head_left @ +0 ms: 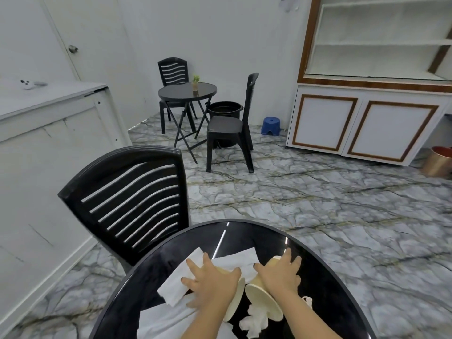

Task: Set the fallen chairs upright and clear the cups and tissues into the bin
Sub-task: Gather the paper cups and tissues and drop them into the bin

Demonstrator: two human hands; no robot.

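Note:
On the black round table (325,272) two cream paper cups lie on their sides. My left hand (212,282) lies over the left cup (235,299) with spread fingers, also touching a flat white tissue (179,280). My right hand (278,272) curls over the right cup (263,298). Another tissue (237,261) lies behind the cups, and a crumpled one (254,319) sits under them. A black slatted chair (132,199) stands upright at the table's left. Two more black chairs, one at the far wall (173,72) and one nearer (232,128), stand upright by a far small table.
A black bin (225,108) stands behind the far chair beside the small round table (187,92) with a potted plant. A blue stool (270,126) and a copper bin (437,163) sit near the white cabinet (362,126). A white counter (49,118) runs along the left.

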